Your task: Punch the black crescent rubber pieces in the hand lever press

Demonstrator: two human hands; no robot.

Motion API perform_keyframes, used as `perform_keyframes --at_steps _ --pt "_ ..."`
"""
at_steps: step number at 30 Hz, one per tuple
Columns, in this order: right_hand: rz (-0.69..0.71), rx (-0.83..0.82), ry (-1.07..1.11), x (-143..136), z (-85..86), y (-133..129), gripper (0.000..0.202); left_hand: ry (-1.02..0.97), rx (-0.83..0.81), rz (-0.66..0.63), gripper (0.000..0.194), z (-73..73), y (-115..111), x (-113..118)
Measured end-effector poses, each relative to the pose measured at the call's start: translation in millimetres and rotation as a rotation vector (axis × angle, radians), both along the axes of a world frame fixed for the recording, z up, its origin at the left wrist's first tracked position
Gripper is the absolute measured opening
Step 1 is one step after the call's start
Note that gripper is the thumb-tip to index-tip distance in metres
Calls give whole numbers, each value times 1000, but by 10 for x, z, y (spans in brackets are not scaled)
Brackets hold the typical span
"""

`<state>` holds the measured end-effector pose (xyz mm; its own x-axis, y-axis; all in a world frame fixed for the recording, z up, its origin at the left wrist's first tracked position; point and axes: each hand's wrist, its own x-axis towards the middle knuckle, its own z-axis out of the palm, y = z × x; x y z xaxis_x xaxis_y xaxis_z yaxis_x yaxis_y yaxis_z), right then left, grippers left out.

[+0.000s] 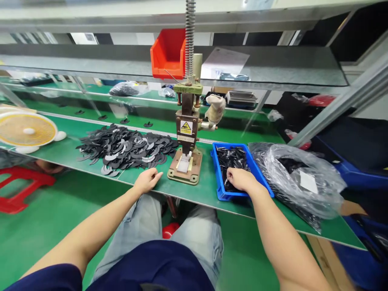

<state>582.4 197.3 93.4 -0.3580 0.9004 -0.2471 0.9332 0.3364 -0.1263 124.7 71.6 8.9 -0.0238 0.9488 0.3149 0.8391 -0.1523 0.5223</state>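
Observation:
My left hand (148, 180) is at the front edge of the green table with its fingers curled and thumb out; whatever it may hold is hidden. Behind it spreads a heap of dark, crescent-shaped flat pieces (133, 147). Just right of that hand stands a small bench press (185, 129) with a spring on top and a pale block on its base plate (195, 165). My right hand (239, 179) reaches into a blue bin (222, 195), its fingers pinched together among small black parts (233, 155). Anything between those fingers is too small to make out.
A clear plastic bag (321, 190) of dark parts lies right of the bin. At the left are a round yellow-and-white fan (27, 128) and a red stool (18, 190). An orange bin (168, 54) hangs at the shelf behind the press. Several dark pieces lie farther back.

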Motion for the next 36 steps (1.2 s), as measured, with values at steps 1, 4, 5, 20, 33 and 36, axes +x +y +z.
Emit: perform_keyframes --at_steps 1,4,5,20,33,36 --pt "13 -3 9 16 5 -16 20 3 -2 7 43 -2 0 6" --pt "38 -9 39 30 11 -63 35 17 -14 17 42 2 3 26" --pt "38 -7 47 23 10 -73 38 19 -18 17 42 7 4 32" --pt "-147 193 626 272 49 -263 9 -84 -56 -45 43 -23 -41 -47" --pt "-228 326 1459 -1200 -164 -1433 25 -513 129 -480 20 699 -416 798" --pt "-175 225 1577 -1566 -232 -1658 23 -510 181 -596 29 838 -457 843"
